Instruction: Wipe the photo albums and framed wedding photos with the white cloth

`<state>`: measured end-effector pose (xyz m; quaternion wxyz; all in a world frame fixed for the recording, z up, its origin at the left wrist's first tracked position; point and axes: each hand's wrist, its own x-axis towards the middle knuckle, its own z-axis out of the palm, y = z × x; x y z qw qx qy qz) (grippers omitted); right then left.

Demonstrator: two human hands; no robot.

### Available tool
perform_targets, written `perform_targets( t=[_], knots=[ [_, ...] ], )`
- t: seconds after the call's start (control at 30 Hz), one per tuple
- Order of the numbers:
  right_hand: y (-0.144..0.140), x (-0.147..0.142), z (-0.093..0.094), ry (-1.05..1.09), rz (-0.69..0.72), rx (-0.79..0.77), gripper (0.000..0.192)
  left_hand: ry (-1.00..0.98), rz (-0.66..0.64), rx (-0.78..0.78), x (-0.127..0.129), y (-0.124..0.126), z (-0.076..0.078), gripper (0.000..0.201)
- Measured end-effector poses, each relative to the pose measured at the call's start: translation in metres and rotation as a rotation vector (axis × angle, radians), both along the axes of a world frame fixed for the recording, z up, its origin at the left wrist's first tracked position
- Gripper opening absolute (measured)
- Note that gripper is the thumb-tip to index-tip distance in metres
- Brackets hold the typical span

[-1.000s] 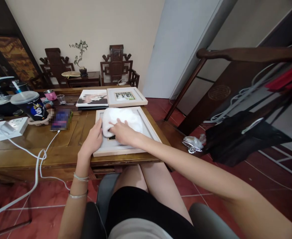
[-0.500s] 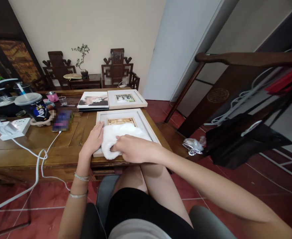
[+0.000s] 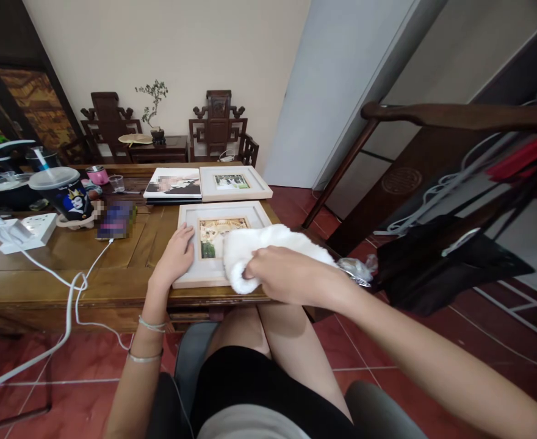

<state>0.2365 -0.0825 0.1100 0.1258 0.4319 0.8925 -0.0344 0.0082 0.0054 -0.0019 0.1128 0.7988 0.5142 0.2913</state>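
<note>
Centrally in the frame, a seated person leans over a long wooden table (image 3: 44, 268) w/ both bare hands on a pale picture frame (image 3: 190, 214) lying flat near the table's front edge. Left hand (image 3: 176, 259), just left of centre, rests open and flat, fingers spread on the frame's left border, pressing it down; two thin bracelets sit on that wrist. Right hand (image 3: 287, 275), centre-right, is clenched around a fluffy white cloth (image 3: 259, 244), which bunches over the frame's right and lower-right part and hides that corner. Frame's inner picture shows between the hands. Behind it, toward upper centre, two more pictures lie side by side: a second pale frame (image 3: 234, 182) and, touching its left, a frameless photo print (image 3: 173, 184). Left of frame: a dark cartoon cup w/ lid and straw (image 3: 62, 194), a white power strip (image 3: 24, 230) w/ a white cable (image 3: 69, 305) trailing down off the table, a blurred phone (image 3: 115, 221). Right side: dark clothing (image 3: 446, 262) draped over a wooden rack.
</note>
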Motion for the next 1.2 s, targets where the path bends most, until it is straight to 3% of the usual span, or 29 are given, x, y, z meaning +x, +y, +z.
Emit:
perform_targets(
  t=[0.13, 0.23, 0.33, 0.5, 0.6, 0.7, 0.83, 1.0, 1.1, 1.2],
  knots=[
    [0.004, -0.035, -0.006, 0.068, 0.119, 0.012, 0.030, -0.004, -0.019, 0.001, -0.002, 0.003, 0.000, 0.046],
    [0.008, -0.039, -0.013, 0.150, 0.151, 0.018, 0.031, -0.003, -0.049, -0.017, -0.006, 0.004, 0.000, 0.046],
    [0.000, -0.017, -0.017, 0.172, 0.123, 0.055, 0.034, 0.005, -0.054, -0.001, -0.008, 0.005, -0.002, 0.047],
    [-0.022, 0.033, -0.015, 0.006, -0.155, 0.094, 0.039, 0.019, -0.061, -0.008, -0.008, 0.005, -0.003, 0.046],
    [-0.020, 0.049, -0.019, -0.059, -0.254, 0.112, 0.042, 0.037, -0.062, -0.019, -0.007, 0.004, -0.002, 0.046],
    [0.002, 0.054, -0.029, -0.050, -0.263, 0.175, 0.043, 0.053, -0.067, -0.021, -0.007, 0.004, -0.001, 0.046],
    [0.051, 0.056, -0.042, 0.011, -0.280, 0.264, 0.044, 0.057, -0.071, -0.009, -0.008, 0.004, -0.002, 0.046],
    [0.103, 0.051, -0.039, 0.105, -0.299, 0.316, 0.042, 0.046, -0.066, -0.020, -0.008, 0.003, -0.002, 0.047],
    [0.120, 0.030, -0.033, 0.154, -0.224, 0.372, 0.042, 0.007, -0.059, -0.012, -0.008, 0.003, -0.004, 0.047],
    [0.133, -0.010, -0.034, 0.191, -0.102, 0.393, 0.043, -0.007, -0.047, -0.001, -0.007, 0.005, -0.005, 0.047]
  ],
)
